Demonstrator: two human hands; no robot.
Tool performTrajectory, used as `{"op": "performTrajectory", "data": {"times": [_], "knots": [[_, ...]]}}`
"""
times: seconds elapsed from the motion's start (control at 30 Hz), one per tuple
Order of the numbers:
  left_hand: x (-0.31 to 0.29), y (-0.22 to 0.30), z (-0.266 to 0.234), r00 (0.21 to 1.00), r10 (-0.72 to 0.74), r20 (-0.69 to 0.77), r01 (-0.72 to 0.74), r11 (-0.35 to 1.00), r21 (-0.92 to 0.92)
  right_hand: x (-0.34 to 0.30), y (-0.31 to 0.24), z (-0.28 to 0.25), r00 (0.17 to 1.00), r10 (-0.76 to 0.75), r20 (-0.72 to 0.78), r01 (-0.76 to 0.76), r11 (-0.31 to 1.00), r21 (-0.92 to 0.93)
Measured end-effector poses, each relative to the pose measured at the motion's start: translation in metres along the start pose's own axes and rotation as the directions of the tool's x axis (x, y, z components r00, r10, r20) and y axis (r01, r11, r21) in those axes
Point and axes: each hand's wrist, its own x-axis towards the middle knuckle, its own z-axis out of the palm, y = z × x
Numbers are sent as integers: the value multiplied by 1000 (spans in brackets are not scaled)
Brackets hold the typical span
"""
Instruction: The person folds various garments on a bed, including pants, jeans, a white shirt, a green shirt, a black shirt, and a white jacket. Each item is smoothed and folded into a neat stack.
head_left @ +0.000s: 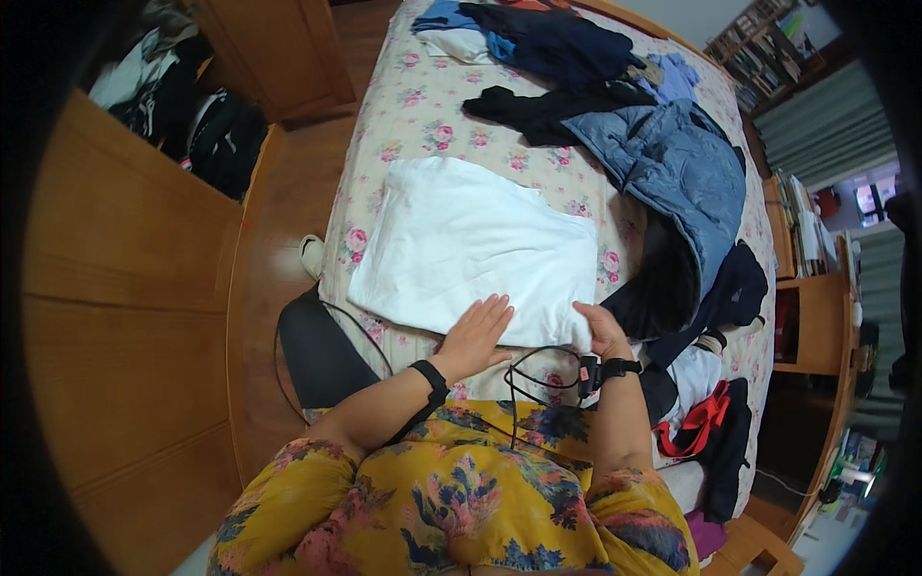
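A white garment (471,240), folded into a rough rectangle, lies on the flowered bed sheet (403,125) in front of me; its exact kind cannot be made out. My left hand (473,336) rests on its near edge, palm down with the fingers stretched out. At the near right corner my right hand (603,334) grips the cloth, some of its fingers hidden. Each wrist wears a black strap, and the right one carries a small dark box (588,374). From there a black cable (538,350) loops over the sheet below the garment.
To the right lie a grey-blue puffer jacket (677,163), dark clothes (740,288) and a red-strapped item (699,422). More clothes (567,43) are heaped at the far end. A wooden wardrobe (134,288) with clothes inside stands left, a desk (812,322) right.
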Motion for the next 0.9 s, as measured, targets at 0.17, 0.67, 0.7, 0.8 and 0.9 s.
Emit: {"op": "performTrajectory", "data": {"times": [0.17,0.67,0.7,0.8,0.9], "knots": [[-14,15,-7,974,-225,-30,206,932,-297,-43,-57,93,970,-234,-63,215,950,-228],[-60,-67,-17,315,-761,567,-131,-626,-769,118,84,363,802,-238,548,557,-33,-830],[-63,-70,-19,361,-755,547,-40,-599,-800,117,94,355,785,-203,586,566,-150,-810],[-72,-81,-26,365,-789,494,35,-519,-854,107,88,317,403,-649,646,713,-220,-666],[-83,-101,-24,163,-940,300,-78,-316,-946,94,58,262,158,-905,394,365,-318,-875]]}}
